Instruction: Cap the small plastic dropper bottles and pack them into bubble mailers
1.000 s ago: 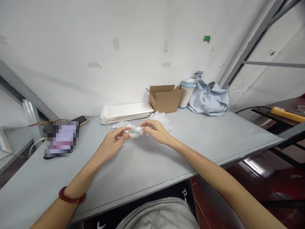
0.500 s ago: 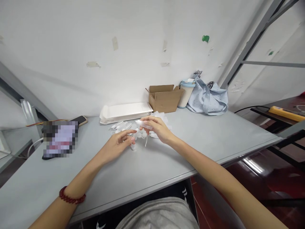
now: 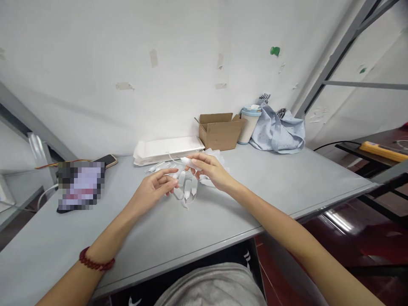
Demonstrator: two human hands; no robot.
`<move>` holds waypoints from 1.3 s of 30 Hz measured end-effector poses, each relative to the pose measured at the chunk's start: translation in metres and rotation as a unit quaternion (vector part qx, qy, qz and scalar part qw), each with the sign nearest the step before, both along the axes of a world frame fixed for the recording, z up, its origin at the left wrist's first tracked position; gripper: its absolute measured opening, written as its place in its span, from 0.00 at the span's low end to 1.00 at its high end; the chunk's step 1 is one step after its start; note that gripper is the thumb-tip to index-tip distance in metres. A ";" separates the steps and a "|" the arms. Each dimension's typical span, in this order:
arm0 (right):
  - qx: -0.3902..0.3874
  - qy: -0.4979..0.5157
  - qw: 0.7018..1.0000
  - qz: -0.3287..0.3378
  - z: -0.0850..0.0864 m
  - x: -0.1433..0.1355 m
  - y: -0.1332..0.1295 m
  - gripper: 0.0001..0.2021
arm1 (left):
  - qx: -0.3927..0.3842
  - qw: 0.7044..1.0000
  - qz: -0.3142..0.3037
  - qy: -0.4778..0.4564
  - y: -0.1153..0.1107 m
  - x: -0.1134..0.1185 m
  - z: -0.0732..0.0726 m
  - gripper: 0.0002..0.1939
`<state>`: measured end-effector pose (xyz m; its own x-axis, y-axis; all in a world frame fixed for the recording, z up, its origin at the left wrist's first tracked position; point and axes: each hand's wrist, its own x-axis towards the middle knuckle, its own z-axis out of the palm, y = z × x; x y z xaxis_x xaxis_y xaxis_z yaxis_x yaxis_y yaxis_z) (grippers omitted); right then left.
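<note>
Pinching a tube point(image 3: 185, 161), the right hand point(image 3: 208, 168) could drag nearby pieces point(image 3: 187, 187) if its tail point(image 3: 171, 157) tangles; whether the left hand point(image 3: 157, 186) grips anything, I can't tell.

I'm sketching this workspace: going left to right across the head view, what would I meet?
Red bracelet → left hand → right hand → lidded cup → light blue bag → yellow object.

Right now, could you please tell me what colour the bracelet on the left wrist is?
The bracelet is dark red, showing best in the head view.
</note>
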<state>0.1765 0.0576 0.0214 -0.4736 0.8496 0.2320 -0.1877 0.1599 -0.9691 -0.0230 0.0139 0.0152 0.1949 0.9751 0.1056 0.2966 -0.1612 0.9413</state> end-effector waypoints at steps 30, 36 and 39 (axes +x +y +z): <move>0.065 -0.100 0.993 0.011 -0.006 -0.006 -0.006 0.06 | -0.003 0.981 0.113 -0.160 0.003 -0.004 -0.006 0.12; 0.064 -0.089 0.994 0.013 -0.009 -0.007 -0.006 0.07 | 0.000 0.983 0.107 -0.147 0.003 -0.004 -0.005 0.13; 0.068 -0.091 0.993 0.014 -0.009 -0.007 -0.006 0.07 | 0.001 0.984 0.104 -0.144 0.003 -0.005 -0.006 0.12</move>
<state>0.1694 0.0515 0.0126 -0.5419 0.8014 0.2530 -0.0186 0.2895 -0.9570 -0.0278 0.0167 0.0094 -0.0481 0.9904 0.1296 0.0454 -0.1275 0.9908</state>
